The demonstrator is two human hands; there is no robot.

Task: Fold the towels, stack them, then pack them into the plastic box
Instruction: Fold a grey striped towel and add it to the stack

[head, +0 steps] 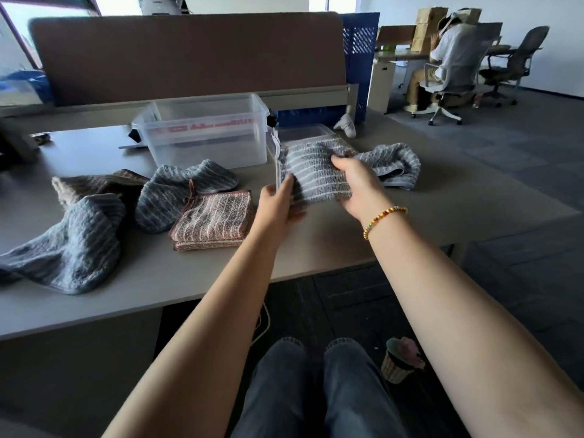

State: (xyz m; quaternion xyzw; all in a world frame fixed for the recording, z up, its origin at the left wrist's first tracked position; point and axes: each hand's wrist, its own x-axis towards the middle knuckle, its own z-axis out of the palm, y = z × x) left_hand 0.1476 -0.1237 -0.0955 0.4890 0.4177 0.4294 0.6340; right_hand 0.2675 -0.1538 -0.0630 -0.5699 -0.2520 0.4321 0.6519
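The lower edge of the grey striped towel (311, 170) is hidden behind both hands, and how many layers it is folded into cannot be told; a clear flat lid (305, 131) behind it is mostly covered by the cloth, only its far rim showing. The red print on the plastic box (205, 134), upper centre of the frame, is blurred and unreadable, and what lies under the box is only a dark smear through the wall. The towel is held up just right of centre, above the grey table (316, 245), as a compact rectangle with pale stripes running across dark grey. The left hand (278, 205) grips its lower left corner, thumb in front and fingers behind; the right hand (357, 184), wearing a beaded bracelet (384, 218), pinches its right edge with the thumb on the front face. Left of centre lies a folded brown striped towel (213, 221) with a small loop; beside it a crumpled blue-grey towel (180, 191), another blue-grey towel (68, 248) at the left edge, partly cut off, and a brown crumpled towel (94, 183) half buried under them. A rumpled light grey towel (393, 165) lies right of the hands
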